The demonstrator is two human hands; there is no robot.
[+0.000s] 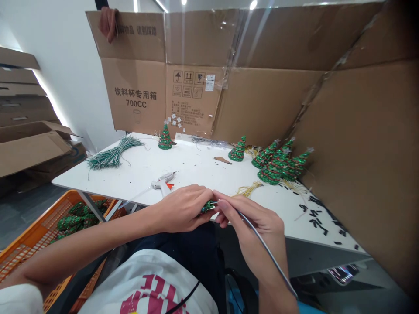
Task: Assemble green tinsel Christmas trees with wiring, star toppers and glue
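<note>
From afar I see the left hand (188, 208) pinching a half-hidden shiny green piece (208, 206) at the counter's (196, 176) near edge, seemingly light, crushable, best held round its sides, while the right hand (262, 213) grips a slim grey rod (262, 242).

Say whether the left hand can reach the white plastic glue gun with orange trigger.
Probably yes: the white glue gun lies close by on the white table, nothing visibly between, though the left hand holds a small green glittery piece.
</note>
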